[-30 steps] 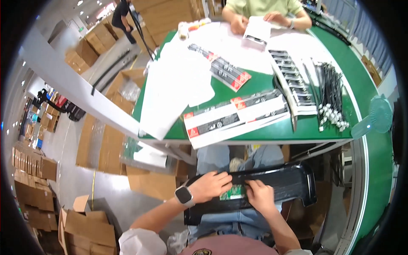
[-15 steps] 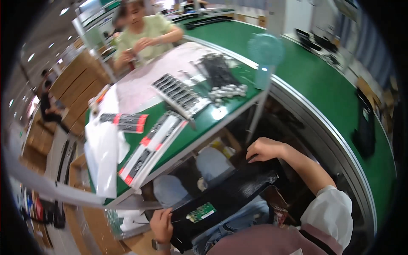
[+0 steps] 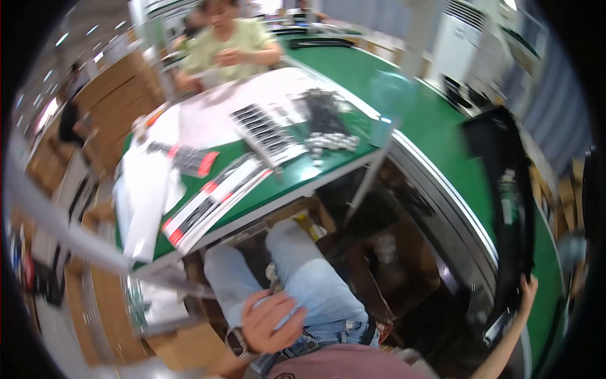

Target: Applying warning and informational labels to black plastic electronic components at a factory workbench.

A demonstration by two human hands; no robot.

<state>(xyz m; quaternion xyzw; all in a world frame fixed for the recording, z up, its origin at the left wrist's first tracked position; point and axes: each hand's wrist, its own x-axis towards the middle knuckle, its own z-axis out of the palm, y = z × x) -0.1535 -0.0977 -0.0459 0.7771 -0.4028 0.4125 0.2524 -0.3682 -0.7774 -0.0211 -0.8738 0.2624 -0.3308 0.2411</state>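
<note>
My right hand (image 3: 528, 294) is closed around the near end of a long black panel (image 3: 520, 221) bearing a green circuit board (image 3: 507, 197), while my left hand (image 3: 271, 323), loosely spread with nothing visible in it, hangs over my thighs (image 3: 319, 275). A half-second ago the panel lay across my lap; now it spans the inner edge of the right-hand worktop (image 3: 435, 161), so lap work seems over, though I can't tell whether it's resting there. Beyond, black cables (image 3: 325, 112) lie near the front table's (image 3: 285, 186) right corner.
</note>
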